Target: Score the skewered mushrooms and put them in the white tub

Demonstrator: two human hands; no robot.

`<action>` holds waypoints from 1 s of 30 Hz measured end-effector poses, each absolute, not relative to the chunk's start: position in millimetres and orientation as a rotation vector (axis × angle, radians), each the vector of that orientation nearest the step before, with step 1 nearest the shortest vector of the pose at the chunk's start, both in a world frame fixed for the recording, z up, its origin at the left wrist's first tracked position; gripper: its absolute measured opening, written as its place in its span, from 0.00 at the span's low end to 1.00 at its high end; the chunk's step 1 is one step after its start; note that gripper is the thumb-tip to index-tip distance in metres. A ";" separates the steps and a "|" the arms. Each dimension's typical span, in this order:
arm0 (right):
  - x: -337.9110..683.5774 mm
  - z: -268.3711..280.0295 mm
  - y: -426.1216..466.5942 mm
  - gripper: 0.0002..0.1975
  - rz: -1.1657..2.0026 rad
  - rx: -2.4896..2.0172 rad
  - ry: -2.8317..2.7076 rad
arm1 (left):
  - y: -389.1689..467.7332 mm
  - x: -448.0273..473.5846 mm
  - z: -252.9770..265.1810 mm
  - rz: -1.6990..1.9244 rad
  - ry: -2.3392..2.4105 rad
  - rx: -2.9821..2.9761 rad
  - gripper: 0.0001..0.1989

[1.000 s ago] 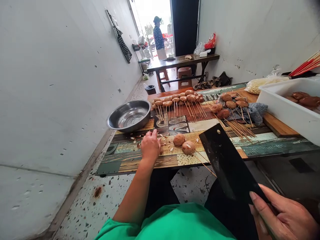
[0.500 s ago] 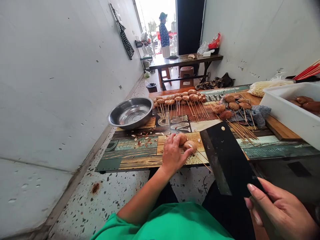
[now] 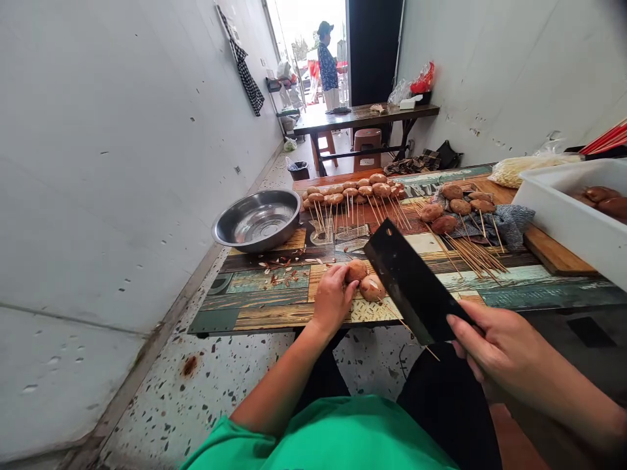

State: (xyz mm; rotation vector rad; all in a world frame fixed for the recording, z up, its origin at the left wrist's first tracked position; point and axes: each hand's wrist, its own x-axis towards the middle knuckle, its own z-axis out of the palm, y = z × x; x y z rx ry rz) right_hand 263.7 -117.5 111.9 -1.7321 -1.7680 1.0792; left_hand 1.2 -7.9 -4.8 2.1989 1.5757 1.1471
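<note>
My right hand (image 3: 494, 336) is closed round the handle end of a black cleaver (image 3: 416, 284). Its broad blade slants up and left over the table's front edge. Two brown mushrooms (image 3: 373, 288) sit side by side near that edge, the nearer one with a pale cut in its cap. A thin bamboo skewer (image 3: 394, 313) runs from them toward my lap, partly behind the blade. My left hand (image 3: 333, 299) is closed on the farther mushroom (image 3: 356, 269), fingers curled against its left side. Brown and white slivers (image 3: 284, 277) lie scattered left of my hand.
A steel basin (image 3: 259, 222) stands at the table's left. Skewered mushrooms (image 3: 353, 192) line the far side; more lie on a grey cloth (image 3: 512, 222) beside loose skewers (image 3: 473, 258). A white bin (image 3: 568, 209) is at right. A person (image 3: 328, 65) stands by the doorway.
The cleaver has moved left and up, its blade now close beside the mushrooms. My left hand's thumb has drawn back from the nearer mushroom, whose pale cut shows more.
</note>
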 end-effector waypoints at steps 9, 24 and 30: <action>275.2 119.2 -63.5 0.21 1.657 -1.671 -1.576 | 2.3 0.6 -12.3 1.232 1.452 2.094 0.15; 281.6 113.9 -50.7 0.26 1.714 -1.733 -1.556 | 0.8 3.1 -15.8 1.255 1.422 2.150 0.14; 285.3 112.9 -36.1 0.25 1.778 -1.652 -1.581 | 2.0 2.5 -17.0 1.259 1.400 2.167 0.15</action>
